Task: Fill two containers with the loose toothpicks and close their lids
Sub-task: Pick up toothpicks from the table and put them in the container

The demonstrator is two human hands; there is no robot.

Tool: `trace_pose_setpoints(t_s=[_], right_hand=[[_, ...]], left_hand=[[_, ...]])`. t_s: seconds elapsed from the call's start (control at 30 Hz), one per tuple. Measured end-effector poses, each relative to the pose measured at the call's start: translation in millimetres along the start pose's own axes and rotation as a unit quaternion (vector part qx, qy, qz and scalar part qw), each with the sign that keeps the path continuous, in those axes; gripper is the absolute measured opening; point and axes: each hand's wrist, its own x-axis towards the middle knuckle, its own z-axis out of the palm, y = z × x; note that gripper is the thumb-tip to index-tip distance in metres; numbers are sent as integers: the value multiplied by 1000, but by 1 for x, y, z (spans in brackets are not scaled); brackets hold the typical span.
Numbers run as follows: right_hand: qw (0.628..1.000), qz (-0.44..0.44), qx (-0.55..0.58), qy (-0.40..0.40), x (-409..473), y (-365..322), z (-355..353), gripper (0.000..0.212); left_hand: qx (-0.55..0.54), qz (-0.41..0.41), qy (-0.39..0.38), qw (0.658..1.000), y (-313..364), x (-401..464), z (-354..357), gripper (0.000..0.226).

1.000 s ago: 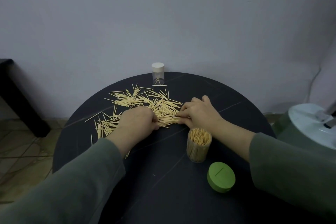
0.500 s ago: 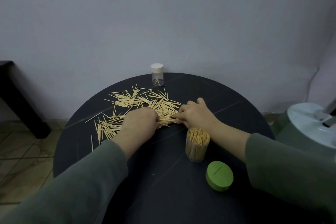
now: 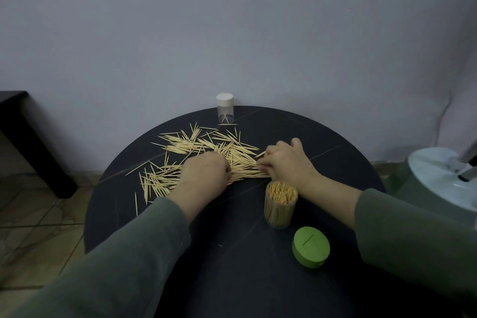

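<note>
Loose toothpicks (image 3: 185, 147) lie scattered over the far left half of a round black table (image 3: 245, 253). My left hand (image 3: 205, 171) and my right hand (image 3: 286, 160) press in from either side on a bunch of toothpicks (image 3: 245, 166) between them, fingers curled onto its ends. An open clear container (image 3: 280, 204), packed with upright toothpicks, stands just under my right wrist. Its green lid (image 3: 311, 246) lies on the table in front of it. A second clear container (image 3: 225, 108) with a white cap stands at the far edge, holding only a few toothpicks.
A dark bench (image 3: 28, 137) stands at the left over a tiled floor. A white and green appliance (image 3: 438, 183) sits close to the table's right edge. A pale wall rises right behind the table.
Both hands stay on the bunch of toothpicks, squeezing it a little tighter. The view has shifted slightly; the containers and the lid have not moved.
</note>
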Motion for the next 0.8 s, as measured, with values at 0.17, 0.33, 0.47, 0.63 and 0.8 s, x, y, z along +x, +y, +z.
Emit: trace_pose_setpoints(t_s=[0.17, 0.33, 0.47, 0.63, 0.8], right_hand=[[1000, 10, 8, 10, -5, 3, -3, 30], [998, 29, 39, 27, -11, 5, -5, 29], [991, 70, 106, 35, -12, 8, -7, 29], [962, 123, 239, 51, -14, 12, -10, 26], [883, 154, 438, 74, -18, 12, -15, 22]], left_hand=[[0, 0, 6, 1000, 0, -3, -2, 27], [-37, -6, 22, 999, -2, -3, 0, 31], [-108, -24, 34, 993, -2, -5, 0, 28], [-256, -58, 7, 965, 2, -7, -1, 25], [-369, -54, 17, 928, 5, -8, -4, 24]])
